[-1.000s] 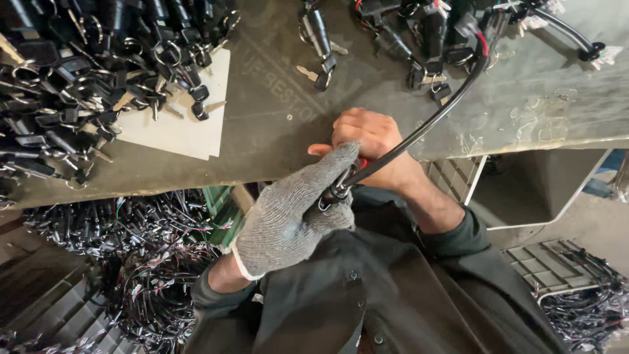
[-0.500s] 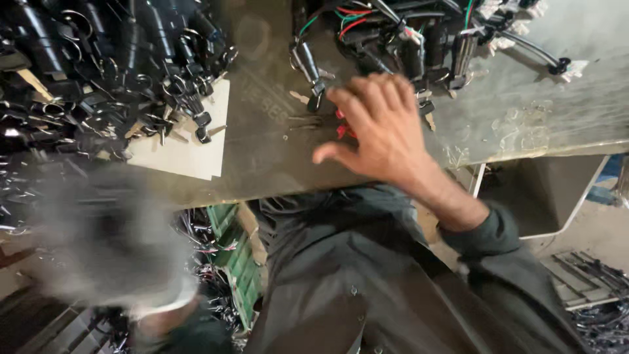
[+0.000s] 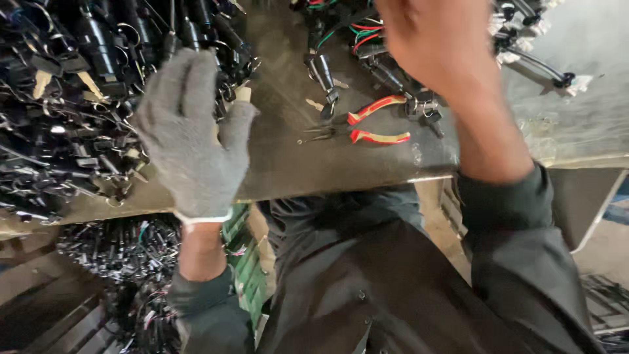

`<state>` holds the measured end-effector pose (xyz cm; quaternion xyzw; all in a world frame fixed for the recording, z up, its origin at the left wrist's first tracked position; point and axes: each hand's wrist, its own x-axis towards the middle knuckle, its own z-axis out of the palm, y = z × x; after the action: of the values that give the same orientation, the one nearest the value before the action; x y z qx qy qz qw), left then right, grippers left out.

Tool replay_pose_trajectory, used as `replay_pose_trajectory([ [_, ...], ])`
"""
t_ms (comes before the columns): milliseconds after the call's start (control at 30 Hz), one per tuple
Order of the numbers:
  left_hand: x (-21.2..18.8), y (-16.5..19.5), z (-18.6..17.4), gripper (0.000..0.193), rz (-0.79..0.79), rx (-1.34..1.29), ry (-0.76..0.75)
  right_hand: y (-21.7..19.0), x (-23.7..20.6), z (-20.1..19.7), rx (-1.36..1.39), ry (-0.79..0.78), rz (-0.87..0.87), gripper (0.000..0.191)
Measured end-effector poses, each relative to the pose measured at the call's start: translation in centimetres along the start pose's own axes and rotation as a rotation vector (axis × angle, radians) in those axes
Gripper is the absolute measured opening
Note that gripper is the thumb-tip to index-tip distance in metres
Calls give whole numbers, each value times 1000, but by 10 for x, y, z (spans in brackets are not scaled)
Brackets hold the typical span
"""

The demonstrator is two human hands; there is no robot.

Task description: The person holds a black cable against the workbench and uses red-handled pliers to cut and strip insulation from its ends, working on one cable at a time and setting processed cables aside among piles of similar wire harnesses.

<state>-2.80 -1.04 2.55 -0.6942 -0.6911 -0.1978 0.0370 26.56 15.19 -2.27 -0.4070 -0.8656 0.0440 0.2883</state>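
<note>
My gloved left hand (image 3: 190,141) hovers flat, fingers released, beside the black parts heap (image 3: 72,98). My bare right hand (image 3: 439,46) reaches the wired parts (image 3: 367,39); its grasp I cannot tell. Red-handled pliers (image 3: 373,124) lie on the table (image 3: 288,164), within reach.

Your gloved left hand (image 3: 190,131) hovers spread over a heap of black cable parts (image 3: 65,98); your bare right hand (image 3: 439,46) reaches above red-handled pliers (image 3: 367,124) lying flat on the tabletop (image 3: 282,157).
</note>
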Motion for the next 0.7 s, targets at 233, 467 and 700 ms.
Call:
replay_pose_trajectory([
  [233,-27,35,20,53,44,-1046,-353,-72,-31,-101,293,26,-21,20],
  [467,-62,77,57,34,-339,-1574,-766,-112,-81,-17,1279,10,605,49],
  [700,-116,76,95,27,-687,-1963,-318,-150,-101,-10,1271,-106,454,21],
])
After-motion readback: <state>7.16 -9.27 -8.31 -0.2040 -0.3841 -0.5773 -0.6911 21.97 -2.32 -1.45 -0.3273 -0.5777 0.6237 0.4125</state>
